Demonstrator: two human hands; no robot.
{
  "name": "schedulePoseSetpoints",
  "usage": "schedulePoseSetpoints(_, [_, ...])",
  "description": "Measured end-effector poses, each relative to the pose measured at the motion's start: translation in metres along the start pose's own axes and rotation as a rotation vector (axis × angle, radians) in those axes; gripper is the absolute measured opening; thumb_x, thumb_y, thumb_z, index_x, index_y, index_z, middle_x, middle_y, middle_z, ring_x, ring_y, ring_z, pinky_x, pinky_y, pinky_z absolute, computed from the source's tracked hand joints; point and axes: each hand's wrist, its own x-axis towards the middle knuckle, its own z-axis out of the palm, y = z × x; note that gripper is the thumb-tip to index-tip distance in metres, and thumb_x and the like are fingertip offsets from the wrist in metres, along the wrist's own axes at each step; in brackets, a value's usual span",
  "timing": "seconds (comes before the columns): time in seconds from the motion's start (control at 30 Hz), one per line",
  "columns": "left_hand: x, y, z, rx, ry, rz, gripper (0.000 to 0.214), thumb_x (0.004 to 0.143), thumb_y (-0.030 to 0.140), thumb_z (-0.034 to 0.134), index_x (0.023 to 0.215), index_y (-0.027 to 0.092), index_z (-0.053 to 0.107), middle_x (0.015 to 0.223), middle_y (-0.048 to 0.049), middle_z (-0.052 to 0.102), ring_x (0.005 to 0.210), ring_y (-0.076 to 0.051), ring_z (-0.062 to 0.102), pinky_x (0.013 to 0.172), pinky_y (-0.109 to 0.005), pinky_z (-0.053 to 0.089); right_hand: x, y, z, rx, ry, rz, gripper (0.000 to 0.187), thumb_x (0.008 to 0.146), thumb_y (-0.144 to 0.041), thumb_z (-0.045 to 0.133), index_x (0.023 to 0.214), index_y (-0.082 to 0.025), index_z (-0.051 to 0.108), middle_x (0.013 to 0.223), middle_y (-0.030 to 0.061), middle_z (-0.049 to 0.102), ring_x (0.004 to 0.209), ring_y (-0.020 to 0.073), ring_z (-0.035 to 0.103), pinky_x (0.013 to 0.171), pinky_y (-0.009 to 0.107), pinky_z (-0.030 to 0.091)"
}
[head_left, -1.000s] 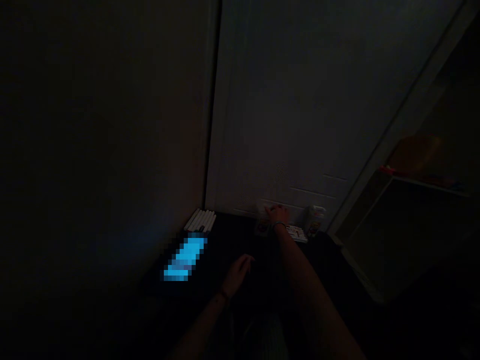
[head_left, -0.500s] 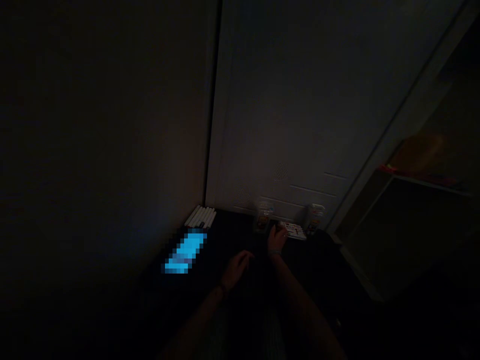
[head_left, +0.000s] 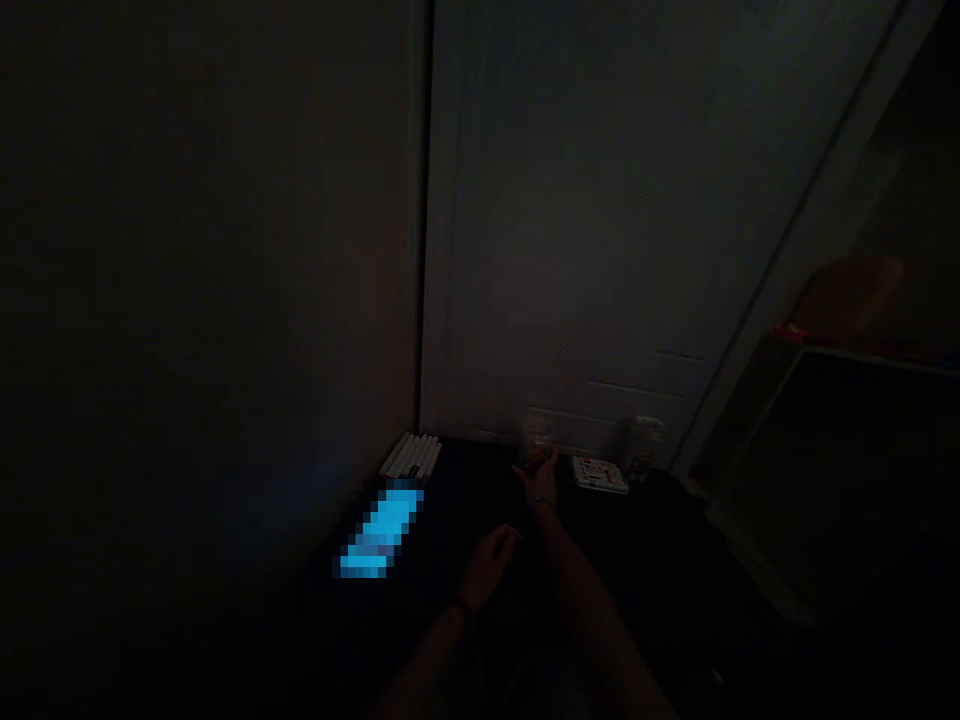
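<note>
The scene is very dark. My right hand (head_left: 538, 484) reaches to a clear container (head_left: 537, 440) by the wall, thumb and fingers spread at its lower front. Whether they touch it is too dim to tell. Nearer to me, my left hand (head_left: 491, 556) hovers over the dark surface, its fingers curled together; what they hold, if anything, is hidden. To the right of my right hand lies a flat white case with small coloured marks (head_left: 600, 474). A second clear container (head_left: 645, 446) stands just beyond the case.
On the left, a row of white pens or sticks (head_left: 412, 455) lies by the wall corner. A glowing blue, pixelated screen (head_left: 382, 532) is in front of them. A pale wall panel (head_left: 585, 250) rises behind, and a shelf unit (head_left: 795, 360) stands at the right.
My right hand has left the flat white case and moved left to the clear container, its fingers spreading. My left hand stays about where it was. The whole view has shifted slightly.
</note>
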Motion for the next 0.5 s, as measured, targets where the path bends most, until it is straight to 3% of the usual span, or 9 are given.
schedulePoseSetpoints(0.17, [0.000,-0.004,0.003,-0.006,-0.010,0.005,0.039,0.080,0.047,0.032,0.087,0.019,0.059,0.063,0.0018,0.053,0.058,-0.011,0.047,0.056,-0.021,0.035,-0.006,-0.008,0.003,-0.125,0.051,0.140,0.091,0.059,-0.046,0.063,0.132,-0.013,0.019,0.118,0.0201,0.049,0.099,0.0275,0.054,0.077,0.035,0.039])
schedulePoseSetpoints(0.33, [0.001,-0.004,0.004,0.007,0.004,0.016,0.038,0.079,0.046,0.034,0.084,0.019,0.059,0.067,0.0005,0.057,0.061,-0.012,0.049,0.060,-0.022,0.036,-0.009,-0.015,0.006,-0.230,0.081,0.127,0.081,0.061,-0.050,0.059,0.128,-0.016,0.029,0.126,0.0183,0.041,0.111,0.0304,0.042,0.079,0.039,0.038])
schedulePoseSetpoints(0.5, [0.001,0.000,0.004,0.008,0.012,0.022,0.037,0.079,0.045,0.035,0.083,0.018,0.060,0.073,-0.0012,0.060,0.066,-0.013,0.050,0.063,-0.022,0.037,-0.010,-0.014,0.008,-0.237,0.050,0.108,0.074,0.063,-0.052,0.057,0.124,-0.016,0.035,0.127,0.0175,0.040,0.110,0.0300,0.040,0.080,0.040,0.038])
